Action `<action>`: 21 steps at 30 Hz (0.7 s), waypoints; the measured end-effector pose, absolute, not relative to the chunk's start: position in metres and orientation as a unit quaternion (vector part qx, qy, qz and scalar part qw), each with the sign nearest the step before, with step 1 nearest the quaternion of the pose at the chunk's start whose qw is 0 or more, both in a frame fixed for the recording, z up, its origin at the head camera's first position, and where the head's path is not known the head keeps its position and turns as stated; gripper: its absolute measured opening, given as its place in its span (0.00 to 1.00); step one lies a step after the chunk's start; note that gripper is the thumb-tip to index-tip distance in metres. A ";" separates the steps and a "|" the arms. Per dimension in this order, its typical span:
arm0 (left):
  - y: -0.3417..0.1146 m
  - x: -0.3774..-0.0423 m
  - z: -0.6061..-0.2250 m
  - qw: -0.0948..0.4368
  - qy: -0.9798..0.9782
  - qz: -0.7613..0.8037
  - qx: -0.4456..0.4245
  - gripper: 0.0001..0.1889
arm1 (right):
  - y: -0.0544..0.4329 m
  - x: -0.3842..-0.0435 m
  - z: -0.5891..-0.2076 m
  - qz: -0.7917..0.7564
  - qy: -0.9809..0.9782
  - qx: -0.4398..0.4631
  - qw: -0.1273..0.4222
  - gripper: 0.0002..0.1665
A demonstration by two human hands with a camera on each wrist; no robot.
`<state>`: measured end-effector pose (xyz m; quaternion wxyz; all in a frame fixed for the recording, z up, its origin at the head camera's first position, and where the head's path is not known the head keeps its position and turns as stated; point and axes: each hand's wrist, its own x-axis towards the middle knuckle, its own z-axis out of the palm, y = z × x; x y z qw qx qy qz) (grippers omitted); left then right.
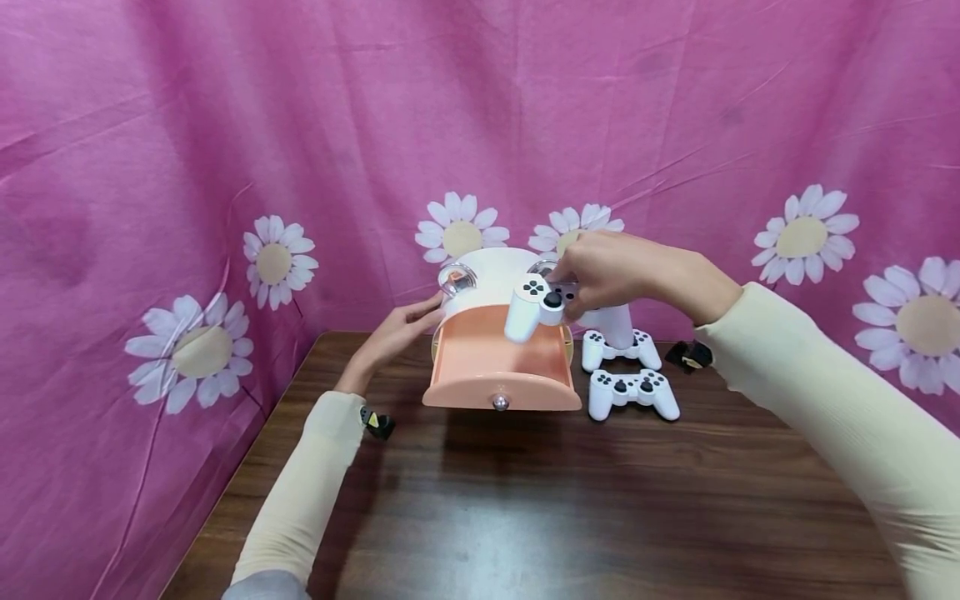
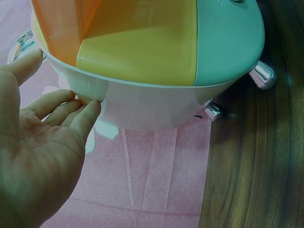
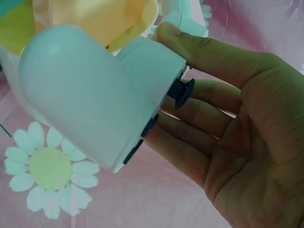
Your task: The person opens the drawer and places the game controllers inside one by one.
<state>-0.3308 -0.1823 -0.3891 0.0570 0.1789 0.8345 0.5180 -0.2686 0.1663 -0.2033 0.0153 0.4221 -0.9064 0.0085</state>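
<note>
My right hand [image 1: 611, 271] grips a white game controller [image 1: 523, 312] by one end and holds it tilted over the open drawer. In the right wrist view the controller's rounded grip [image 3: 71, 90] points away from the thumb, its black thumbstick close to the fingers. The peach-coloured drawer [image 1: 501, 390], with a round silver knob, sticks out from the top of a small white rounded cabinet [image 1: 491, 271]. My left hand [image 1: 397, 333] rests its fingertips on the cabinet's left side. In the left wrist view, yellow [image 2: 142, 57] and green [image 2: 228, 42] drawer fronts sit below the peach one.
Two white controllers, a nearer one [image 1: 633, 394] and a farther one [image 1: 596, 350], lie on the wooden table [image 1: 600, 517] right of the cabinet. A white upright piece [image 1: 618, 327] stands by the farther one. A pink flowered cloth [image 1: 360, 167] hangs behind.
</note>
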 end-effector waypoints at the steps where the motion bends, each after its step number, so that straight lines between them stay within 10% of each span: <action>1: -0.182 -0.331 -0.389 0.056 0.835 0.517 0.178 0.35 | 0.164 -0.270 -0.203 0.007 -0.905 0.426 0.014 0.13; 6: -0.183 -0.332 -0.390 0.052 0.838 0.512 0.181 0.35 | 0.149 -0.276 -0.206 -0.015 -0.905 0.426 0.012 0.22; 21: -0.183 -0.332 -0.389 0.047 0.838 0.511 0.186 0.33 | 0.111 -0.286 -0.224 -0.004 -0.898 0.438 -0.040 0.07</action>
